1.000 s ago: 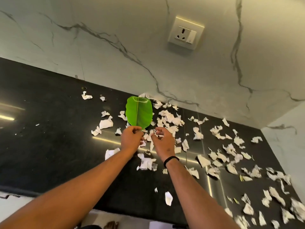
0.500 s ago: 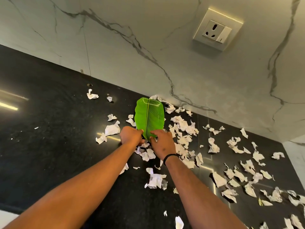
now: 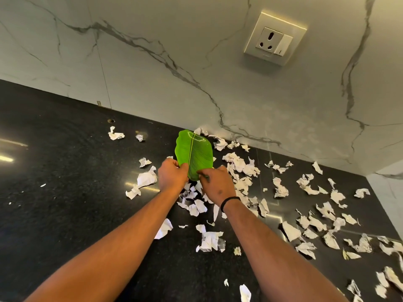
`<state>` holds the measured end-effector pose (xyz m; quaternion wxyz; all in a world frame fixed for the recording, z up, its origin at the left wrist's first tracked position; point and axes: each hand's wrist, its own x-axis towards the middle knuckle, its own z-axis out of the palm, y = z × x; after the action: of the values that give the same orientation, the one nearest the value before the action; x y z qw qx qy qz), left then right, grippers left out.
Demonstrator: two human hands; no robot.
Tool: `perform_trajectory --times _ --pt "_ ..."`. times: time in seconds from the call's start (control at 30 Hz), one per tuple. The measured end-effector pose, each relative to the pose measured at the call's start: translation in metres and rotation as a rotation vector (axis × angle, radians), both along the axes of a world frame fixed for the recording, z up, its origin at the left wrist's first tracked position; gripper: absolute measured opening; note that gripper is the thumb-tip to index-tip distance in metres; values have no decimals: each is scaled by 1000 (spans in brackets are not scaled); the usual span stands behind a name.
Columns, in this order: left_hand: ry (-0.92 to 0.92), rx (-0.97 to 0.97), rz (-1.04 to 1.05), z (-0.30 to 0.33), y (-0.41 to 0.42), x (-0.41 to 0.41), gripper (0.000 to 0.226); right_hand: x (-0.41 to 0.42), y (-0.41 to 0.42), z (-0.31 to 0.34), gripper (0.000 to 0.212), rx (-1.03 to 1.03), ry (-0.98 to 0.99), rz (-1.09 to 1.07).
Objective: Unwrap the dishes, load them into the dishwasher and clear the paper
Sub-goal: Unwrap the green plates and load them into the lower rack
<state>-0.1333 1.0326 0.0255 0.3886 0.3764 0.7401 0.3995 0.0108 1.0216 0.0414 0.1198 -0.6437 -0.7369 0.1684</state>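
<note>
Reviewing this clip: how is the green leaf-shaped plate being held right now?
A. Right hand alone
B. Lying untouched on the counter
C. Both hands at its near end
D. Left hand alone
C: the left hand and right hand both grip the near end of the green leaf-shaped plate, above the paper scraps on the black counter.

Green leaf-shaped dish: glossy, oval, dark midrib running lengthwise, pale outline highlight at the far tip. Unwrapped, bare of paper. Tilted, far end toward the marble wall, near end gripped on both sides by the left hand and the right hand, fingers curled on the rim. Torn paper scraps: white, crumpled, some printed, scattered over the black countertop, thickest right of the dish and along the wall base, a few left and below the hands.
</note>
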Motion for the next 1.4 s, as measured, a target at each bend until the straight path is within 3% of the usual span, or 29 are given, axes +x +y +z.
perform_trajectory --times 0.23,0.43,0.67,1.0,1.17,1.27,1.4 --pt "154 184 35 22 -21 -10 11 5 -9 30 25 223 107 -14" --pt "117 263 -160 31 -33 14 15 58 -41 47 21 302 77 -173" --pt "49 335 -470 45 -62 96 15 159 -122 68 17 327 65 -489" --pt "-254 268 -1036 88 -192 238 27 283 -346 88 31 493 136 -1130" --pt "-265 286 -1413 105 -282 294 30 314 -485 88 20 551 433 -1440" --pt "-291 277 -1584 112 -344 323 31 319 -567 81 16 547 470 -1540" --pt "-373 203 -1649 111 -421 351 17 313 -662 76 6 618 473 -1713"
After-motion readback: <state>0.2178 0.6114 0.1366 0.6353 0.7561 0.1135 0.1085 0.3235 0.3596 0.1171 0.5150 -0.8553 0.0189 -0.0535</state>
